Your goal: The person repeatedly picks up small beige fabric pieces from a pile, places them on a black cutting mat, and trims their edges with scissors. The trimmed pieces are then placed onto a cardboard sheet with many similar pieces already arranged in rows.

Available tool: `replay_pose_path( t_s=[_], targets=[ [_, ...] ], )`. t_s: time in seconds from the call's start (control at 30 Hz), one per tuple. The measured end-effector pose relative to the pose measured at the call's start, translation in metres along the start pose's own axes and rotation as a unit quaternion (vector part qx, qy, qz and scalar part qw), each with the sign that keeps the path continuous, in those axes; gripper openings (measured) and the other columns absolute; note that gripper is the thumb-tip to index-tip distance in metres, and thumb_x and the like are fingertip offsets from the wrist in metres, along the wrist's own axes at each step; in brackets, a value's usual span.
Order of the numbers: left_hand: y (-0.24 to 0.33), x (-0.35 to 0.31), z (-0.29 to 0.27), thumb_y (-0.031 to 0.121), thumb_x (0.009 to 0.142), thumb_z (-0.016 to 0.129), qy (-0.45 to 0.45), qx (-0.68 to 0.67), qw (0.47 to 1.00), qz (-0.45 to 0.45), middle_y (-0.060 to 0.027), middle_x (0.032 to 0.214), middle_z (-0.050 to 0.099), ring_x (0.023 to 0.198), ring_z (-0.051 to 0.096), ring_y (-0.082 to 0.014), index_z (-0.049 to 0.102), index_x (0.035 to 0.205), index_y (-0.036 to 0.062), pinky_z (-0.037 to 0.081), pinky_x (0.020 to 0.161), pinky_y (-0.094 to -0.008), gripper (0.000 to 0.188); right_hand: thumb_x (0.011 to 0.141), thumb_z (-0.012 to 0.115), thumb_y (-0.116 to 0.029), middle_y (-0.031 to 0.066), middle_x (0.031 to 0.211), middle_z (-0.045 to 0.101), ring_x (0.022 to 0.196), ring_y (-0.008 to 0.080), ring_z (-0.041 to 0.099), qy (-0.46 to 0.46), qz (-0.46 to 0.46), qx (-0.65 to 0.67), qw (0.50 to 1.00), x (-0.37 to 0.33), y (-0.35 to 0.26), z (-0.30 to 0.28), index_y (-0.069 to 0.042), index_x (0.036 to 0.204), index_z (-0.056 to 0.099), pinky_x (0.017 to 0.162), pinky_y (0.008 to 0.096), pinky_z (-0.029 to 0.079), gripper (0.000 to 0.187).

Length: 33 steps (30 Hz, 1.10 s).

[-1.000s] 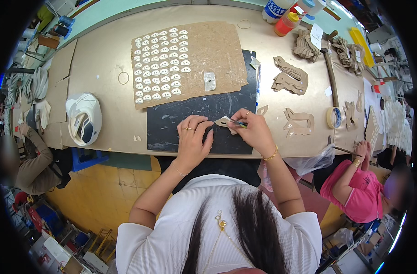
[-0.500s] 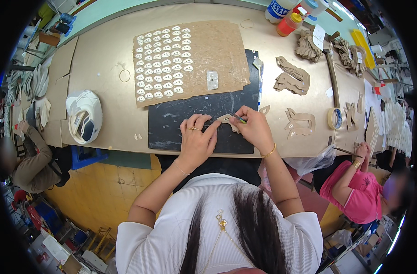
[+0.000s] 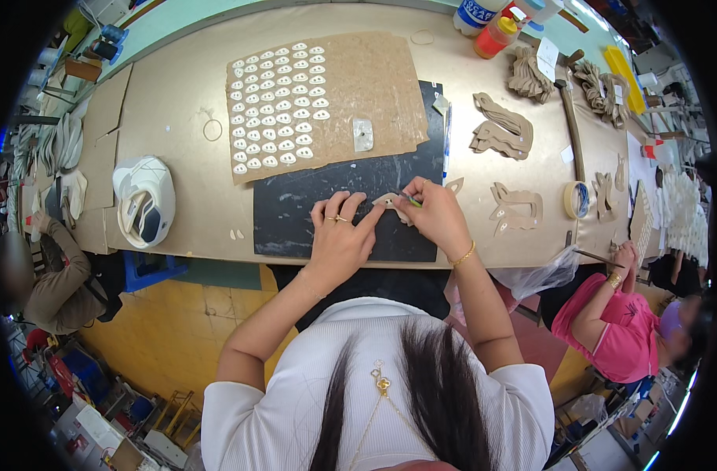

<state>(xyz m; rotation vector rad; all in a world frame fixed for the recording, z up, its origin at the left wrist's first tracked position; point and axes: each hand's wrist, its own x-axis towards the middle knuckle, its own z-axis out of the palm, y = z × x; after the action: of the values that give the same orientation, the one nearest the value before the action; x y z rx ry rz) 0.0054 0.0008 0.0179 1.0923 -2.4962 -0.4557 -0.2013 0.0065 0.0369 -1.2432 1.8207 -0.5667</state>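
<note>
A small beige shoe-upper piece [image 3: 404, 217] lies on the black cutting board [image 3: 311, 243], with a white eyelet patch [image 3: 387, 202] at its upper end. My left hand [image 3: 339, 235] rests on the board with its fingers apart, the index fingertip pressing on the piece's left end. Pinched in my right hand [image 3: 439, 222] is a slim tool [image 3: 415, 202] with a dark thin end and a yellow-green part, held over the piece. Its exact kind is too small to tell. Another beige strip end [image 3: 454, 186] shows just beyond my right hand.
Brown paper [image 3: 374, 86] with rows of white patches [image 3: 276, 102] overlaps the board's far edge. A white shoe [image 3: 144, 200] stands left; beige piece stacks [image 3: 504, 129], a hammer [image 3: 570, 133] and a tape roll [image 3: 576, 200] lie right. Bottles [image 3: 496, 38] stand behind. Co-workers sit at both sides.
My right hand and the tool have shifted slightly over the piece. The left hand stays almost in place, its index finger still on the piece.
</note>
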Motion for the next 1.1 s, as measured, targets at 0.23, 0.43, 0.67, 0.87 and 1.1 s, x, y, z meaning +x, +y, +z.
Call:
replay_pose_path(
  t_s=[0.23, 0.43, 0.67, 0.87, 1.1],
  targets=[
    [0.001, 0.003, -0.002, 0.015, 0.076, 0.076, -0.024, 0.062, 0.997, 0.031, -0.0105, 0.125, 0.057, 0.122, 0.05, -0.0314, 0.066, 0.126, 0.0154, 0.034, 0.105, -0.0557, 0.051, 0.084, 0.08, -0.028, 0.0202, 0.078, 0.07, 0.072, 0.0358, 0.07, -0.019, -0.024, -0.064, 0.997, -0.001, 0.0, -0.009, 0.002, 0.093, 0.071, 0.066, 0.0411, 0.053, 0.032],
    [-0.001, 0.004, -0.002, 0.018, 0.075, 0.078, -0.027, 0.071, 0.996, 0.045, -0.0099, 0.123, 0.059, 0.122, 0.052, -0.031, 0.067, 0.125, 0.0167, 0.033, 0.107, -0.0566, 0.052, 0.083, 0.08, -0.028, 0.0201, 0.08, 0.071, 0.074, 0.0357, 0.07, -0.039, -0.011, -0.082, 0.996, 0.004, 0.001, -0.011, 0.003, 0.094, 0.071, 0.067, 0.0407, 0.053, 0.034],
    [-0.002, 0.003, 0.0, 0.019, 0.076, 0.077, -0.02, 0.079, 0.995, 0.051, -0.0103, 0.122, 0.058, 0.121, 0.052, -0.0316, 0.067, 0.123, 0.0155, 0.034, 0.107, -0.058, 0.048, 0.084, 0.078, -0.024, 0.0196, 0.072, 0.069, 0.067, 0.0335, 0.07, -0.049, 0.017, -0.061, 0.997, 0.005, -0.001, -0.012, 0.005, 0.09, 0.069, 0.063, 0.0394, 0.052, 0.031],
    [-0.005, 0.006, -0.001, 0.02, 0.077, 0.077, -0.012, 0.082, 0.994, 0.068, -0.0104, 0.12, 0.057, 0.119, 0.052, -0.0317, 0.067, 0.12, 0.0148, 0.035, 0.107, -0.0593, 0.045, 0.088, 0.076, -0.024, 0.0063, 0.062, 0.063, 0.046, 0.0128, 0.059, -0.067, 0.03, -0.047, 0.996, 0.008, -0.002, -0.013, 0.003, 0.088, 0.067, 0.044, 0.0295, 0.044, 0.029],
    [-0.007, 0.007, 0.001, 0.018, 0.074, 0.078, -0.01, 0.088, 0.993, 0.074, -0.009, 0.119, 0.06, 0.118, 0.054, -0.0299, 0.068, 0.119, 0.0173, 0.034, 0.108, -0.0579, 0.046, 0.081, 0.077, -0.027, 0.022, 0.072, 0.068, 0.069, 0.0356, 0.069, -0.068, 0.037, -0.052, 0.996, 0.012, 0.0, -0.013, 0.004, 0.084, 0.07, 0.065, 0.0405, 0.053, 0.032]
  ],
)
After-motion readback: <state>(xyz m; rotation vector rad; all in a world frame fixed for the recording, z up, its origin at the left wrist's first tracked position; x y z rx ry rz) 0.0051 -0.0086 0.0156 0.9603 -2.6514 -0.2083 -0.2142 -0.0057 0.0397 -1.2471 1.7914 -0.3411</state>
